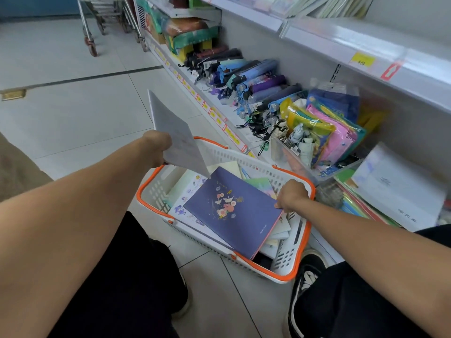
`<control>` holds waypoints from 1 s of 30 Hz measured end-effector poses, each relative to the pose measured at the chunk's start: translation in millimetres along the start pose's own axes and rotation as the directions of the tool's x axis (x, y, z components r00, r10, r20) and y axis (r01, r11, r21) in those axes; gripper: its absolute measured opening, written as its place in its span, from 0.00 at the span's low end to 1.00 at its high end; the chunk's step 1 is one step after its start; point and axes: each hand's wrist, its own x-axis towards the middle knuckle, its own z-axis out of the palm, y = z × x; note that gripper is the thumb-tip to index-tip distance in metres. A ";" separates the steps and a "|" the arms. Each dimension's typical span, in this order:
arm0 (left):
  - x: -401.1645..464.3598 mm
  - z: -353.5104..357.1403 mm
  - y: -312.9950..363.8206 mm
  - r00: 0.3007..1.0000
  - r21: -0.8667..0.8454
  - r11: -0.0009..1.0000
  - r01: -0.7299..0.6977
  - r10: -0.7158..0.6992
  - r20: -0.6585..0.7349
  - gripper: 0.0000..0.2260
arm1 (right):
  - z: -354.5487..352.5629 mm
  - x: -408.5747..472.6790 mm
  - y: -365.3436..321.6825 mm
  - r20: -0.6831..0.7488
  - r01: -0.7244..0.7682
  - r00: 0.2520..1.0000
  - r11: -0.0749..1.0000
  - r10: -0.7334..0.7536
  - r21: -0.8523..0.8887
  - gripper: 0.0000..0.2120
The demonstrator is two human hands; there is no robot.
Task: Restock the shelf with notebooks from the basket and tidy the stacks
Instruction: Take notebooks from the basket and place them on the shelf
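Down by my knees I see black trousers [117,276] and a black shoe [307,281] with white marks on it. Just past them a white basket [290,254] with an orange rim sits on the pale tiled floor [73,113]. It is full of notebooks lying flat in a loose pile. On top lies a purple notebook [231,213] with small flowers on its cover. My right hand [291,195] is at the right edge of that book, fingers curled and pinching it. My left hand [156,147] is higher, over the far left end of the basket. Its fingers are curled round the lower edge of a grey notebook [175,135], which tilts up in the air with one corner pointing down into the basket. Beside the basket, on the right, the bottom shelf [219,111] holds flat stacks of books and coloured plastic folders [329,135]. Further along lie many folded umbrellas [253,79]. Far away at the top left stand the wheels of metal carts [92,45].
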 end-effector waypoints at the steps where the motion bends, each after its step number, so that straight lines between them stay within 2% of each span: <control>1: 0.5 0.3 -0.7 1.000 0.001 1.000 0.004 -0.004 0.000 0.18 | 1.1 -2.8 -0.9 -0.023 0.024 0.999 1.000 -0.023 0.009 0.22; 6: -6.5 1.8 0.2 0.998 -0.034 0.999 0.024 -0.021 0.061 0.19 | 14.7 -9.4 -19.6 0.088 0.187 0.977 0.977 -0.196 0.104 0.26; 9: -7.7 3.2 2.7 0.995 -0.065 0.998 0.018 -0.012 0.100 0.17 | 16.6 -1.8 -21.8 0.035 0.182 0.981 0.969 -0.190 0.166 0.23; 12: -5.4 3.8 4.2 0.997 -0.073 0.997 0.002 0.004 0.082 0.13 | 8.6 7.0 -18.0 -0.004 0.201 0.979 0.971 -0.202 0.131 0.28; 15: 4.5 1.7 1.2 0.999 -0.079 0.997 -0.009 0.012 0.040 0.12 | -0.7 13.9 -5.3 -0.066 0.218 0.975 0.975 -0.214 0.046 0.18; 18: 10.6 -0.4 -1.2 1.000 -0.105 0.995 -0.006 0.005 -0.012 0.11 | -31.6 14.5 1.4 -0.085 0.248 0.966 0.968 -0.244 0.039 0.10; 19: 13.0 -1.3 -1.4 0.999 -0.132 0.991 -0.007 0.002 -0.034 0.11 | -47.0 13.9 0.7 -0.068 0.273 0.961 0.959 -0.269 0.074 0.08; 21: 18.2 -5.4 -0.7 0.999 -0.183 0.983 -0.009 0.000 -0.047 0.11 | -89.3 5.2 -3.7 -0.034 0.240 0.970 0.930 -0.240 0.280 0.14; 23: 21.6 -7.8 1.6 0.999 -0.224 0.974 0.010 -0.020 -0.045 0.13 | -133.2 -12.4 -6.0 -0.057 0.149 0.988 0.799 -0.143 0.583 0.15; 26: 11.3 -1.1 10.5 1.000 -0.233 0.972 0.002 0.002 0.019 0.14 | -176.0 -37.7 -5.9 0.031 0.008 0.995 0.387 -0.095 0.922 0.16; 28: -2.9 10.0 20.1 0.994 -0.223 0.975 0.000 0.025 0.110 0.12 | -187.6 -49.0 -9.7 0.081 -0.064 0.982 0.107 -0.172 0.992 0.20; 29: -12.0 17.2 25.9 0.985 -0.237 0.971 0.006 0.034 0.167 0.12 | -189.4 -56.7 -14.6 0.091 -0.093 0.975 0.000 -0.202 0.996 0.21; 30: -21.5 23.4 32.7 0.975 -0.268 0.963 0.017 0.044 0.219 0.13 | -190.4 -61.6 -21.5 0.095 -0.111 0.969 -0.059 -0.226 0.992 0.19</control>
